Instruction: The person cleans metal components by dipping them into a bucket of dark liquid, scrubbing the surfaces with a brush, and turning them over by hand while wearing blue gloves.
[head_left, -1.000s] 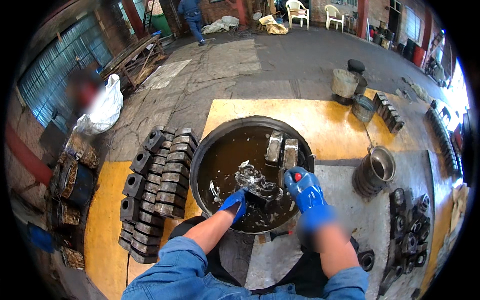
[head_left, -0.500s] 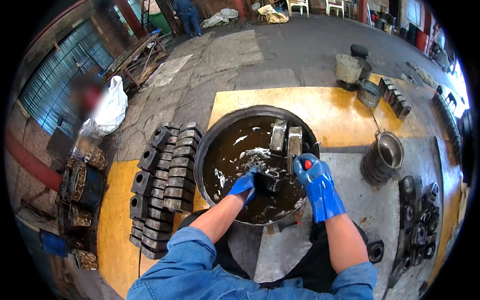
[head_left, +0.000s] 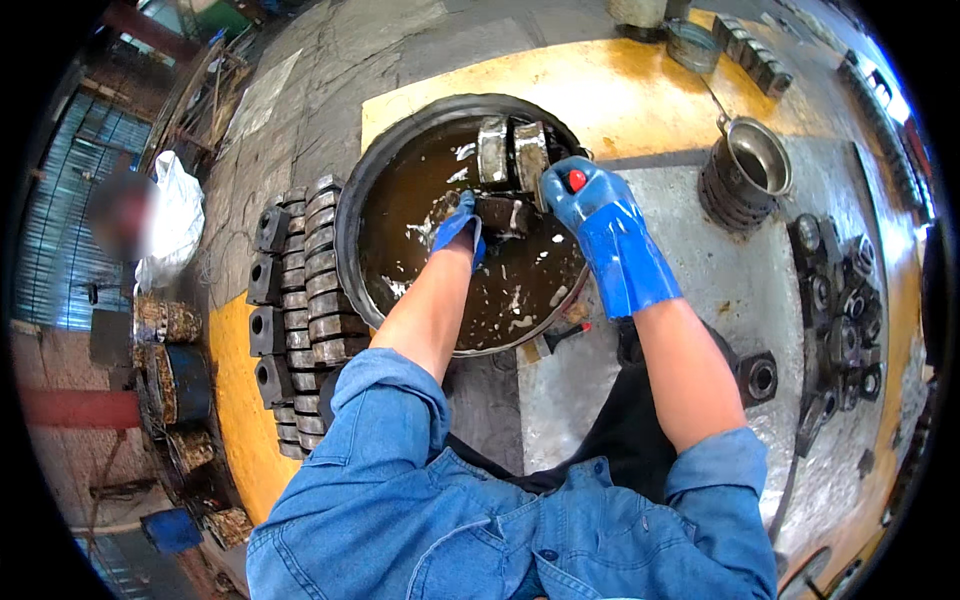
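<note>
In front of me stands a round dark basin [head_left: 350,215] of brown liquid with white foam patches. My left hand [head_left: 461,230], in a blue glove, is closed on the left end of a dark metal block [head_left: 507,217] at the liquid's surface. My gloved right hand [head_left: 588,192] forms a fist at the basin's right rim around a red-handled tool [head_left: 577,180]; its working end is hidden. Just beyond the block, two curved metal pieces [head_left: 492,152] stand side by side, partly out of the liquid.
Left of the basin, stacked metal blocks [head_left: 325,255] form rows, with bored blocks [head_left: 268,330] alongside. To the right are a metal pot [head_left: 745,175] and a group of dark ringed parts [head_left: 845,300]. Another red-tipped tool [head_left: 570,335] lies by the near rim. A white sack [head_left: 172,215] is farther left.
My view has tipped downward, so the basin appears higher in the picture. The block in my left hand has turned and moved closer to the two curved pieces. My right fist still grips the tool.
</note>
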